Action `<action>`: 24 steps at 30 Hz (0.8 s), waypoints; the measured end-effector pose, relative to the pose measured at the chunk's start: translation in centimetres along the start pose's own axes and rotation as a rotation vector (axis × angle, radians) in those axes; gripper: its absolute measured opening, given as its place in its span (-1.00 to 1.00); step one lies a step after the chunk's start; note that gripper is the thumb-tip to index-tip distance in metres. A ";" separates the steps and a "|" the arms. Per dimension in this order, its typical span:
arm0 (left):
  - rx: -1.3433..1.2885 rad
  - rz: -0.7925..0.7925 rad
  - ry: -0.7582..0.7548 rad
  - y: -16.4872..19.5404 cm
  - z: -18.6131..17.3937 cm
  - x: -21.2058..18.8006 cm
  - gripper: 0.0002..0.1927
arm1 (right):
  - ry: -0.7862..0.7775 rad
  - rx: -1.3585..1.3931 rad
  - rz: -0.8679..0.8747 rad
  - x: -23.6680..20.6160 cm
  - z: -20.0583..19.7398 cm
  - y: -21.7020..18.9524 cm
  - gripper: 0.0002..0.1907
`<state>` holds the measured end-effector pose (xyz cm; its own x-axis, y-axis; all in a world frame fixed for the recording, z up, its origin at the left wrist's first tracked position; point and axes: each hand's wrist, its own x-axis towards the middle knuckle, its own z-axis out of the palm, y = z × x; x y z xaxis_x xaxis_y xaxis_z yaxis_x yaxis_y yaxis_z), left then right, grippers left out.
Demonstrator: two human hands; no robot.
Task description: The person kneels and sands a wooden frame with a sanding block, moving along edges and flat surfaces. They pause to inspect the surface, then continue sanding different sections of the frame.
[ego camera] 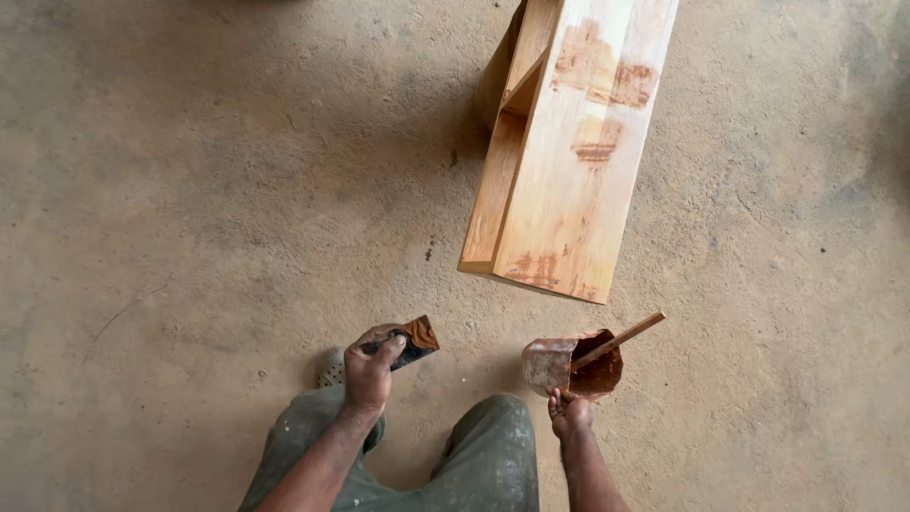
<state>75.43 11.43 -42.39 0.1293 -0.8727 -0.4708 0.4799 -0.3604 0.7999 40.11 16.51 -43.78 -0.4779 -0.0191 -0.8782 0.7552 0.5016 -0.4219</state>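
My left hand (368,368) grips a small flat scraper-like pad (414,339), dark with reddish-brown paste on its end. My right hand (569,411) pinches the lower rim of a small dented container (555,362) holding reddish-brown paste. A wooden stick (621,338) leans out of that container toward the upper right. Ahead stands a light wooden bench-like piece (564,180) with reddish-brown patches of filler on its top face.
My knees in grey-green trousers (488,455) are at the bottom of the view, with a sandal (331,368) by the left hand. A bare concrete floor (190,190) lies all around.
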 end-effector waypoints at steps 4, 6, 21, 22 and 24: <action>0.180 0.108 -0.183 -2.9 1.0 -0.5 -0.83 | -0.049 0.044 -0.104 6.4 -0.8 3.0 -0.73; 0.291 0.160 -0.239 -3.2 1.8 -1.3 -0.80 | -0.040 0.039 -0.162 8.7 -2.0 4.2 -0.72; 0.058 0.495 -0.073 -3.5 9.0 -0.5 -0.72 | 0.060 -0.181 -0.306 14.1 -5.7 5.7 -0.56; 0.002 0.466 -0.061 -3.4 9.8 -1.0 -0.75 | 0.029 -0.182 -0.317 14.6 -5.6 5.7 -0.54; -0.120 0.393 -0.040 -4.0 11.4 -3.1 -0.79 | 0.005 -0.160 -0.270 15.6 -5.4 5.6 -0.52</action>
<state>63.19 11.81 -39.91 0.2904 -0.9491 -0.1215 0.4988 0.0418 0.8657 34.43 23.64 -58.64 -0.6544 -0.1663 -0.7377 0.5206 0.6085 -0.5990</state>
